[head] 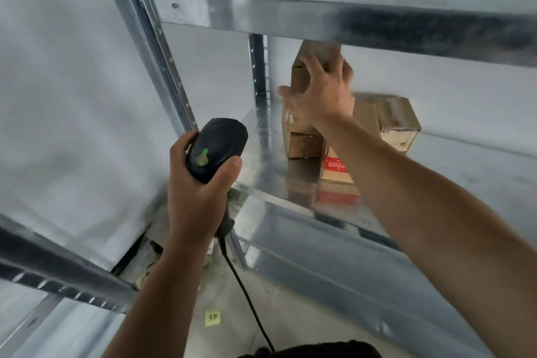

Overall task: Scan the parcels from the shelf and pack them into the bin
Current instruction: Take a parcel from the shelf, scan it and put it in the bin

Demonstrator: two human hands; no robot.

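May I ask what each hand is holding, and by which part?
Left hand grips the black handheld scanner by its handle; right hand touches the brown cardboard box's top, grip unclear.

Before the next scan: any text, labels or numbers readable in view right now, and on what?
Nothing can be quoted.
Yellow sticky note on the floor: handwritten marks, illegible.
Red label on the front cardboard box: white print, too blurred.
Scanner in the left hand: green lit symbol, no words.
Other boxes: no text visible.
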